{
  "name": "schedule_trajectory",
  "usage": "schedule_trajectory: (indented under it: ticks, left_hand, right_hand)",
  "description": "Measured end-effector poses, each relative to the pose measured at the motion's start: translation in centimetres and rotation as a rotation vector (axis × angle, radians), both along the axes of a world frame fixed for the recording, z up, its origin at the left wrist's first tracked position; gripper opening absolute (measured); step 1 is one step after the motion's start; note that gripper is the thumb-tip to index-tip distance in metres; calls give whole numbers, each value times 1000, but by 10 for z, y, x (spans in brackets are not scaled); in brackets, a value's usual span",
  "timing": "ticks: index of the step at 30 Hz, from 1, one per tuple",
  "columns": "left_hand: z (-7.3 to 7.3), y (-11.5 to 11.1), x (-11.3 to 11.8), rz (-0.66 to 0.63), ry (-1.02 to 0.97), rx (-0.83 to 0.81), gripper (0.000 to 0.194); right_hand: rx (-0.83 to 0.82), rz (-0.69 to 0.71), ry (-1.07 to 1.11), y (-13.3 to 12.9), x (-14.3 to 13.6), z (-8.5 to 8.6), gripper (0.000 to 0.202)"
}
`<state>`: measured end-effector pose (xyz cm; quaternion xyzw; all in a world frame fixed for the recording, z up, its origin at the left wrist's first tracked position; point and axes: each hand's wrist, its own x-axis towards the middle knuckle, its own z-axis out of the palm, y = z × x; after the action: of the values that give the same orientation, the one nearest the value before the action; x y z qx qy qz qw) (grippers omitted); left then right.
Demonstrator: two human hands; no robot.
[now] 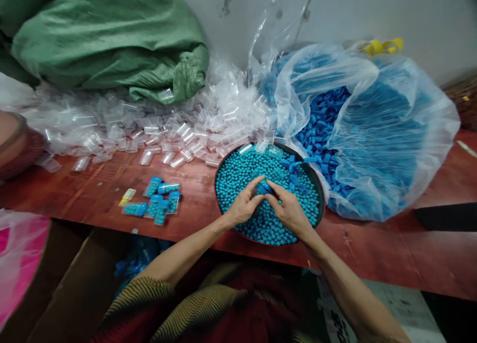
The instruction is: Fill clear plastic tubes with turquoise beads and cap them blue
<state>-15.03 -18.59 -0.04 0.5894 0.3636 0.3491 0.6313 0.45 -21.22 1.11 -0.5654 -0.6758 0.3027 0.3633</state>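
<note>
Over a round basin [323, 204] of turquoise beads [257, 229], my left hand [244, 204] and my right hand [289, 210] meet at the fingertips. Between them they pinch a blue plastic cap [264, 187]; whether a tube sits under it is hidden by my fingers. Several clear tubes [262, 145] and loose blue caps [296, 176] lie on the beads at the basin's far side. Left of the basin, several capped tubes filled with beads [159, 209] rest in a small group on the red table.
Clear empty tubes [186, 134] are heaped along the back. A plastic bag [387, 134] spilling blue caps [322, 117] stands right of the basin. A green sack [112, 40] leans at the back left. A bowl [18, 144] sits at the left edge of the red table [89, 194].
</note>
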Motion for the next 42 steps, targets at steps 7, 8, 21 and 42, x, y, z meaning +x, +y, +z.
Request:
schedule_trajectory:
  ticks: [7,8,21,42]
  left_hand:
    - [8,-8,1,53,-36,35,50]
    - [10,-9,0,54,-31,30,49]
    - [21,-16,6,128,-56,-78,23]
    - [8,16,-61,334,856,630,27]
  right_hand:
    - [167,76,-418,-14,-12,-8,100]
    - [171,75,-425,-14,-14,-9,99]
    - [320,-128,-320,-19,-32,-14,74]
    - [108,-221,-315,36,45,-13,26]
